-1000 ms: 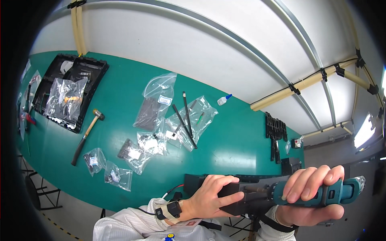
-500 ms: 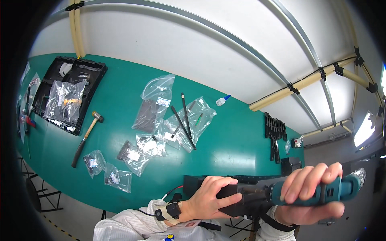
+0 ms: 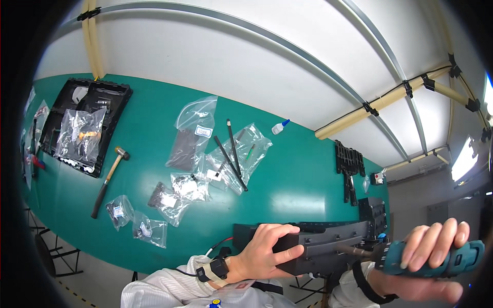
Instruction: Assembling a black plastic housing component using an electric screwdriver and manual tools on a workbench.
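L hand (image 3: 264,251) fingers wrapped shut over top edge of black metal block (image 3: 318,246) at near table edge (image 3: 169,256), R hand (image 3: 436,256) fist-closed on teal driver (image 3: 431,259) w/ tip at block's side; prob best to keep block pinned, driver square to screw.

The right hand (image 3: 431,256) wraps the teal tool handle (image 3: 457,259), hiding most of its grip, and the lower fingers blur toward the picture's edge. The left hand (image 3: 264,251) covers the near end of the dark grey assembly (image 3: 328,246). Contents of the small clear bags (image 3: 149,228) are too small to tell (dark bits only). The counter (image 3: 287,195) has its left end lost in the dark rim.
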Action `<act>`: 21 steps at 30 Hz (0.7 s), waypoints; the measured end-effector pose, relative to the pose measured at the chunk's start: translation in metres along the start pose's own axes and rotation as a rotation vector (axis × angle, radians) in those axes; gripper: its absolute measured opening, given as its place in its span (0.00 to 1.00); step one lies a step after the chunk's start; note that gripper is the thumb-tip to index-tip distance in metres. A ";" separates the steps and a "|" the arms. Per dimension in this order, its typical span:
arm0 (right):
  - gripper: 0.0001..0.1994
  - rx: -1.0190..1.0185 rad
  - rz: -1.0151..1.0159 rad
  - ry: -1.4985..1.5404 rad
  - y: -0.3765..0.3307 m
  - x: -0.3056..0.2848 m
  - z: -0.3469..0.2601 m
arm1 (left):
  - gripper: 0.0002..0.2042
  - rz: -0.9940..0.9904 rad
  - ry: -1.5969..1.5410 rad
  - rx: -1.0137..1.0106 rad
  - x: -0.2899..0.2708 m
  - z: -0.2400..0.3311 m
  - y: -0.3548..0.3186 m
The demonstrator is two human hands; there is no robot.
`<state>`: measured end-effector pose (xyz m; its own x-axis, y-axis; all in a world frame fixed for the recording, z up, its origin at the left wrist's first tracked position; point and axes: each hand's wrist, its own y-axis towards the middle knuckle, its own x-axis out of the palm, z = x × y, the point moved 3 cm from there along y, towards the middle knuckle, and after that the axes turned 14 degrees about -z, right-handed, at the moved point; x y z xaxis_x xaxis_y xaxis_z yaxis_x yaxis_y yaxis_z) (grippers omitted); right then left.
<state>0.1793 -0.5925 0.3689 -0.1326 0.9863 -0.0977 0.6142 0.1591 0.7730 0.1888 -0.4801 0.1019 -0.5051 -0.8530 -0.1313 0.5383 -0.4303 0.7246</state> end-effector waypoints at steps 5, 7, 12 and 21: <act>0.30 0.101 0.026 -0.013 -0.030 0.005 0.004 | 0.46 -0.002 0.001 0.010 0.002 0.000 0.002; 0.30 0.092 0.046 -0.007 -0.034 0.004 0.006 | 0.46 -0.002 0.002 0.008 0.002 -0.001 0.002; 0.30 0.069 0.033 0.032 -0.037 0.004 0.013 | 0.46 0.002 0.009 0.006 0.002 0.000 0.002; 0.29 0.087 -0.005 0.014 -0.037 0.014 0.018 | 0.45 0.007 -0.005 0.008 0.002 0.000 0.001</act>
<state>0.1689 -0.5842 0.3274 -0.1469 0.9849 -0.0921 0.6783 0.1681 0.7153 0.1885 -0.4822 0.1029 -0.5047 -0.8544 -0.1234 0.5365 -0.4224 0.7306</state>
